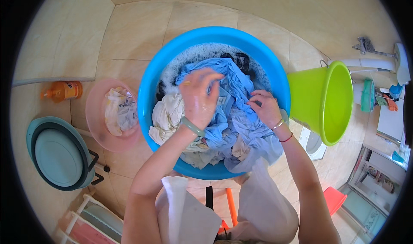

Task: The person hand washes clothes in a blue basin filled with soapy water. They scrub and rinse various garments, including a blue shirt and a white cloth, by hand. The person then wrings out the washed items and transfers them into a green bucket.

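A large blue tub (148,82) holds soapy water and a heap of wet clothes. My left hand (200,95), with a green bangle at the wrist, hovers over a blue garment (238,82), fingers curved and apart with nothing visible between them. At the heap's right side, my right hand (266,108) pinches a fold of that same garment between thumb and fingers. White cloth (167,115) lies at the left of the heap, and pale bluish fabric (254,136) spreads over the near right part. Dark cloth (242,63) shows among the suds (189,52) at the back.
Left of the tub stand a pink basin (97,128) with light clothes, an orange bottle (64,91) and a grey-green collapsible basin (60,158). A lime-green bucket (307,93) is at the right. Farther right are a floor drain fixture (312,143) and a red container (334,200).
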The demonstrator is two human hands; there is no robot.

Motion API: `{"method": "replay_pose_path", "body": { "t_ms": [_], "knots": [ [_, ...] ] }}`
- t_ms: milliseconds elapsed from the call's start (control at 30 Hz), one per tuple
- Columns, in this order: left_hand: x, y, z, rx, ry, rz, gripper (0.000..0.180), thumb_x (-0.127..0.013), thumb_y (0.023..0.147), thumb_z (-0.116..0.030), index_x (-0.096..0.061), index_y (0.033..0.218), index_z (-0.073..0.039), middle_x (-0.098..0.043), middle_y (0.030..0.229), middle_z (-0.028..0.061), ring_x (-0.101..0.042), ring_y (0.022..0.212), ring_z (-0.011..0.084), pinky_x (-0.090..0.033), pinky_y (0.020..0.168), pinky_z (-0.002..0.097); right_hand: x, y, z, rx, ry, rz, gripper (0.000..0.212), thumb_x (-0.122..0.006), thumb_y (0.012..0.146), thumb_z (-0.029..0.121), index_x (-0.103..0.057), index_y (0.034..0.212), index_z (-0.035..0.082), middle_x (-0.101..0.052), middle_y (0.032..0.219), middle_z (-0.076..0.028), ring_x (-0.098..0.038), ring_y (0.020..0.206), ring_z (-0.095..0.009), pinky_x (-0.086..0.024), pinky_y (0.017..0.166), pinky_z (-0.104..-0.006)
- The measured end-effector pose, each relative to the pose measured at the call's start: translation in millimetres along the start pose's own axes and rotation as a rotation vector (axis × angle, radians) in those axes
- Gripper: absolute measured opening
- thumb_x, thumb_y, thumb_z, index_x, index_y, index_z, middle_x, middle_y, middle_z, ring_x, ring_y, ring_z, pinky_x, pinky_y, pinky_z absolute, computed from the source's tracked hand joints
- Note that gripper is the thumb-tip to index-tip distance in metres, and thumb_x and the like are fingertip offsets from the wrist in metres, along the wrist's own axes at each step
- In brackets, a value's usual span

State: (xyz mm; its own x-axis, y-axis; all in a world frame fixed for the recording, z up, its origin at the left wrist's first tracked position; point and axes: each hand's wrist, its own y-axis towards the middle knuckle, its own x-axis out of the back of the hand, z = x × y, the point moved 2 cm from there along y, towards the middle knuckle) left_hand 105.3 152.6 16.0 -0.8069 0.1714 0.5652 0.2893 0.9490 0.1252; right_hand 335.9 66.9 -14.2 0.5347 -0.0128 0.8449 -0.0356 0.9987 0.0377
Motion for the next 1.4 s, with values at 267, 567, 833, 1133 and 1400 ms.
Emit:
{"method": "replay_pose_path", "body": {
  "t_ms": [267,567,833,1133,1400],
  "knots": [
    [-34.6,-5.2,-24.2,-0.122,-0.168,0.192,0.022,-0.075,0.078,-0.019,-0.068,0.091,-0.003,-0.068,0.088,0.0066,-0.063,0.081,0.0218,-0.047,0.073,0.031,46.8,31.3,44.5,-0.585,0.816,-0.142,0.025,-0.06,0.095,0.024,-0.061,0.084,0.001,-0.05,0.068,0.001,-0.043,0.064,-0.007,-0.036,0.056,-0.0234],
    [-7.0,6.1,-5.8,0.573,-0.985,0.309,0.023,-0.053,0.098,-0.021,-0.063,0.11,-0.004,-0.059,0.089,-0.0036,-0.049,0.078,0.0062,-0.04,0.072,0.0213,64.0,44.3,68.8,-0.474,1.374,0.055,0.035,-0.064,0.092,0.022,-0.059,0.12,0.001,-0.065,0.104,-0.004,-0.06,0.094,-0.011,-0.051,0.08,-0.0251],
    [0.1,6.4,-43.6,0.196,-0.416,0.232,0.03,-0.063,0.092,-0.025,-0.061,0.112,-0.003,-0.067,0.094,0.0006,-0.059,0.085,0.0092,-0.045,0.072,0.0241,26.5,44.4,71.5,-0.362,1.062,-0.082,0.017,-0.064,0.09,0.003,-0.058,0.106,0.002,-0.062,0.102,-0.001,-0.055,0.091,-0.006,-0.047,0.08,-0.022],
    [19.4,17.3,6.6,0.696,-1.324,-0.005,0.029,-0.06,0.094,-0.019,-0.062,0.115,0.001,-0.064,0.109,0.0065,-0.059,0.099,0.0143,-0.045,0.09,0.0282,47.2,37.2,51.2,-0.34,1.185,-0.277,0.007,-0.056,0.095,0.008,-0.054,0.101,0.005,-0.056,0.096,-0.001,-0.052,0.087,-0.008,-0.043,0.079,-0.0231],
    [18.7,17.4,-19.7,0.671,-1.17,0.089,0.023,-0.057,0.096,-0.022,-0.063,0.111,-0.005,-0.064,0.104,0.003,-0.056,0.098,0.0112,-0.043,0.088,0.025,37.6,37.0,68.1,-0.433,1.04,-0.069,0.015,-0.063,0.092,0.014,-0.064,0.102,0.003,-0.06,0.091,0.002,-0.051,0.083,-0.005,-0.041,0.074,-0.0199]
  ]
}}
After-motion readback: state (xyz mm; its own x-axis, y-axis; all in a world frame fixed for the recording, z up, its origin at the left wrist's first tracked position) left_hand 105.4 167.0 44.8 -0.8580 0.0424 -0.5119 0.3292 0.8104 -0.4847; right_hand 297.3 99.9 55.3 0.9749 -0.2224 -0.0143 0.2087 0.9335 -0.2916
